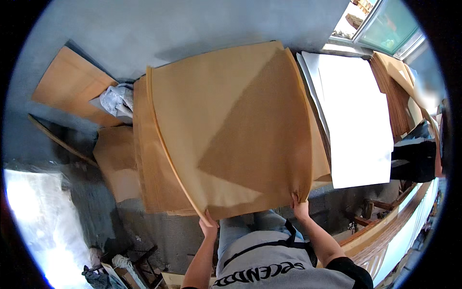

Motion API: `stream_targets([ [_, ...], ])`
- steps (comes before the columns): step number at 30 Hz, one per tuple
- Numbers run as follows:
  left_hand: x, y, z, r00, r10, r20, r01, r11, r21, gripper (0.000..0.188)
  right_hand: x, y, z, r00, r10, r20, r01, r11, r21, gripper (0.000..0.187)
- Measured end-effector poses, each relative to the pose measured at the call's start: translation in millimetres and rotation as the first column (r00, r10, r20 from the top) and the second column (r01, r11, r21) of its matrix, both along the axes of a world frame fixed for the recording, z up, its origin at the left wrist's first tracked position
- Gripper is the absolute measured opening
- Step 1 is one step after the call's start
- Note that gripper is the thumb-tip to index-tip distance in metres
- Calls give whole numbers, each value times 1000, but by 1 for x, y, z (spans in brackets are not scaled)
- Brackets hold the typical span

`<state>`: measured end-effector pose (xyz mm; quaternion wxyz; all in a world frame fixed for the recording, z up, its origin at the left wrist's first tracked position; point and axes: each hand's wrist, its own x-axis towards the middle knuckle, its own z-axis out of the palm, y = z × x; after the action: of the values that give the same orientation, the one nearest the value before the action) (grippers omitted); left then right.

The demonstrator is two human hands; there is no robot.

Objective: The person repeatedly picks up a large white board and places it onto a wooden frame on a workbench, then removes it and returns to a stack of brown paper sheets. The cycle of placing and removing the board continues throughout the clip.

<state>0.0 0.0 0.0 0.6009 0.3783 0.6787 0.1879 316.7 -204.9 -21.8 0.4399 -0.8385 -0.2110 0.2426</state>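
Note:
A large, thin brown sheet [226, 106] stretches from the wall toward my body. Its two side edges curl up, and a dark shadow lies across its right half. At the near left corner my left hand [210, 225] is closed on the sheet's edge. My right hand [300, 208] grips the near right corner, where the sheet creases a little. Beneath it, a stack of similar brown sheets [150, 173] sticks out on the left side. Whether the far edge of the held sheet touches the stack cannot be told.
White sheets [361, 115] lie right of the stack, with a pile of brown sheets [391, 96] beyond. A brown board [67, 86] leans on the grey wall at left, near a pale cloth [117, 100]. Long boards [385, 231] run along the lower right. An open window [385, 24] is upper right.

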Motion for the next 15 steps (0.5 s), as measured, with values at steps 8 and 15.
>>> stream_targets([
  [8,25,85,9,931,360,58,-347,923,-164,25,46,95,83,758,-174,-628,164,984,-74,22],
  [15,32,65,49,884,379,274,-270,892,-362,33,39,60,68,595,-126,-794,139,989,-53,31],
])
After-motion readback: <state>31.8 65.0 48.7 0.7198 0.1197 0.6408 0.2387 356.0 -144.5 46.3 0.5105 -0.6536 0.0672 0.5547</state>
